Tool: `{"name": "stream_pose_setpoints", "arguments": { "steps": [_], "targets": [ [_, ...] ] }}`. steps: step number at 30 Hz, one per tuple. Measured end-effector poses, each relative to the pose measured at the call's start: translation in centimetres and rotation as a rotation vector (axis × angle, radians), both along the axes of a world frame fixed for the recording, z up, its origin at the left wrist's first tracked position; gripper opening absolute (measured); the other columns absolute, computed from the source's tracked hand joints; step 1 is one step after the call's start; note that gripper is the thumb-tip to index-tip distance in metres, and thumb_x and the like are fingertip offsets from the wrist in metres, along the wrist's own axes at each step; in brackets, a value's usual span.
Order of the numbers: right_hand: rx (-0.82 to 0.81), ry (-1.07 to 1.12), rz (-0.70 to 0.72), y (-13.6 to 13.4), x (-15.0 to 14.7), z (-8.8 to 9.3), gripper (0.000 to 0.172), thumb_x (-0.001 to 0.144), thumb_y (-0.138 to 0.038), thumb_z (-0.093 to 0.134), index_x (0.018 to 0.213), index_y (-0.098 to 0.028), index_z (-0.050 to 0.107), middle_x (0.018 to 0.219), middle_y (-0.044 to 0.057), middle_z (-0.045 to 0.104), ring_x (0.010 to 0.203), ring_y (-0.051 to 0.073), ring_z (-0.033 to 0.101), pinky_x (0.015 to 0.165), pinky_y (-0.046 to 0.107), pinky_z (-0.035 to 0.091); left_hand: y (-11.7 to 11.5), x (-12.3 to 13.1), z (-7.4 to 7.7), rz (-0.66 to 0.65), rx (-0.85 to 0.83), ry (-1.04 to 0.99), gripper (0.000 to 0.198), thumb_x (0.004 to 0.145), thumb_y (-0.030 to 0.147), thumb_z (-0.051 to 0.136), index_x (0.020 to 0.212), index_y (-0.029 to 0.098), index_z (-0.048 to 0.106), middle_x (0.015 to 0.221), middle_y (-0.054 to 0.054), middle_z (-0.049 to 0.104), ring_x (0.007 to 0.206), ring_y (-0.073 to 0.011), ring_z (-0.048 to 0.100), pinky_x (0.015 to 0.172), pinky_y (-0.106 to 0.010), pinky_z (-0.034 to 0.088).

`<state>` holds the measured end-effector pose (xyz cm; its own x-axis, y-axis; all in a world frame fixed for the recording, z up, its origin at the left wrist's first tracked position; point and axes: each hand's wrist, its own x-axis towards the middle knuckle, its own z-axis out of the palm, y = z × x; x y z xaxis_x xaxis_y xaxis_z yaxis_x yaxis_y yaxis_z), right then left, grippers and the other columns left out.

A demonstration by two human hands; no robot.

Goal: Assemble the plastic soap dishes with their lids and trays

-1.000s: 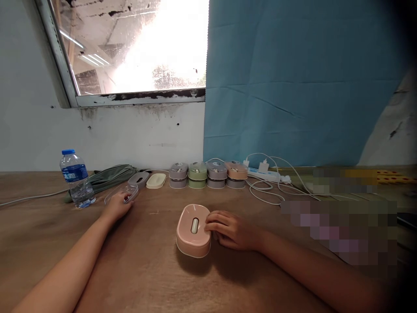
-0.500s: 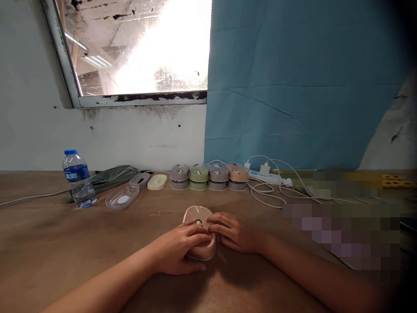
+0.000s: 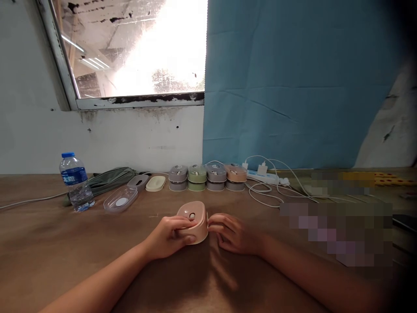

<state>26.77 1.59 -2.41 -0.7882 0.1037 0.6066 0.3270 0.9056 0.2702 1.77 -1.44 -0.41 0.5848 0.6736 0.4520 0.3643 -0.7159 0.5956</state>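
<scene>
A pink oval plastic soap box (image 3: pixel 199 209) is tilted in front of me, its top bearing a small dark-rimmed opening with something pale in it. My left hand (image 3: pixel 166 237) grips it from the left, fingers over the top and thumb along the near side. On the opposite side my right hand (image 3: pixel 232 234) is closed, its bent fingertips against the box's right edge. What lies between those fingertips is too small to make out.
Behind stand stacked soap boxes in grey (image 3: pixel 178 177), green (image 3: pixel 197 177) and orange (image 3: pixel 236 172). Leftward lie a cream tray (image 3: pixel 155 184), grey slotted part (image 3: pixel 138 181), clear lid (image 3: pixel 112 203), water bottle (image 3: pixel 77 184) and green pouch (image 3: pixel 109 179). Cables surround a power strip (image 3: pixel 262 177) at right.
The soap box has shifted slightly up and left and is now tilted. My left hand has gone from lying over its top to gripping its left side. My right fingers stay at its right edge.
</scene>
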Motion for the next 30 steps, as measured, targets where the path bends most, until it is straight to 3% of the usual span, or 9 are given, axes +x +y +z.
{"name": "stream_pose_setpoints", "arguments": {
  "steps": [7, 11, 15, 19, 24, 26, 30],
  "targets": [
    [-0.088, -0.11, 0.093, 0.3, -0.2, 0.5, 0.019, 0.086, -0.013, 0.041, 0.099, -0.016, 0.054, 0.093, 0.008, 0.062, 0.09, 0.017, 0.055, 0.081, 0.032, 0.046, 0.1, 0.1, 0.4, 0.06, -0.097, -0.118, 0.031, 0.079, 0.033, 0.059, 0.103, 0.015, 0.064, 0.096, -0.008, 0.067, 0.085, -0.0188, 0.06, 0.074, -0.026, 0.047],
    [-0.162, -0.133, 0.071, 0.4, -0.3, 0.6, 0.022, 0.085, -0.01, 0.039, 0.099, -0.015, 0.055, 0.096, 0.01, 0.062, 0.088, 0.017, 0.055, 0.079, 0.032, 0.045, 0.5, -0.3, 0.4, 0.127, -0.077, -0.119, 0.033, 0.082, 0.035, 0.054, 0.106, 0.014, 0.062, 0.094, -0.007, 0.067, 0.081, -0.0172, 0.059, 0.069, -0.025, 0.046],
    [-0.206, -0.165, 0.063, 0.3, -0.1, 0.6, 0.023, 0.085, -0.011, 0.04, 0.102, -0.015, 0.055, 0.099, 0.01, 0.061, 0.087, 0.017, 0.055, 0.08, 0.031, 0.045, 1.0, -1.9, 1.6, 0.172, 0.072, -0.003, 0.032, 0.084, 0.034, 0.051, 0.111, 0.018, 0.061, 0.102, -0.007, 0.065, 0.09, -0.0185, 0.057, 0.078, -0.028, 0.046],
    [-0.216, -0.173, 0.063, 0.4, 0.1, 0.5, 0.023, 0.085, -0.011, 0.041, 0.103, -0.015, 0.055, 0.1, 0.01, 0.061, 0.088, 0.016, 0.055, 0.08, 0.03, 0.044, 2.3, -5.4, 3.8, 0.343, 0.387, 0.108, 0.031, 0.081, 0.034, 0.055, 0.107, 0.019, 0.063, 0.101, -0.006, 0.066, 0.1, -0.022, 0.054, 0.089, -0.033, 0.042],
    [-0.217, -0.163, 0.068, 0.6, 0.1, 0.3, 0.022, 0.084, -0.011, 0.042, 0.102, -0.015, 0.055, 0.099, 0.01, 0.06, 0.088, 0.017, 0.056, 0.079, 0.029, 0.044, 6.1, -10.5, 5.8, 0.539, 0.623, 0.321, 0.033, 0.084, 0.038, 0.047, 0.111, 0.024, 0.06, 0.105, -0.004, 0.067, 0.096, -0.0226, 0.056, 0.092, -0.038, 0.037],
    [-0.218, -0.163, 0.065, 0.6, 0.1, 0.3, 0.022, 0.084, -0.011, 0.042, 0.101, -0.014, 0.055, 0.098, 0.01, 0.06, 0.087, 0.017, 0.056, 0.078, 0.029, 0.045, 8.4, -12.2, 6.0, 0.602, 0.597, 0.406, 0.033, 0.085, 0.037, 0.043, 0.111, 0.025, 0.06, 0.106, -0.004, 0.066, 0.099, -0.0234, 0.055, 0.092, -0.038, 0.036],
    [-0.228, -0.169, 0.061, 0.5, 0.2, 0.4, 0.022, 0.084, -0.011, 0.041, 0.1, -0.014, 0.056, 0.097, 0.01, 0.06, 0.086, 0.017, 0.056, 0.077, 0.029, 0.045, 13.2, -14.6, 5.5, 0.695, 0.377, 0.517, 0.032, 0.084, 0.029, 0.043, 0.107, 0.019, 0.063, 0.104, -0.01, 0.066, 0.101, -0.026, 0.055, 0.088, -0.034, 0.038]
  ]
}}
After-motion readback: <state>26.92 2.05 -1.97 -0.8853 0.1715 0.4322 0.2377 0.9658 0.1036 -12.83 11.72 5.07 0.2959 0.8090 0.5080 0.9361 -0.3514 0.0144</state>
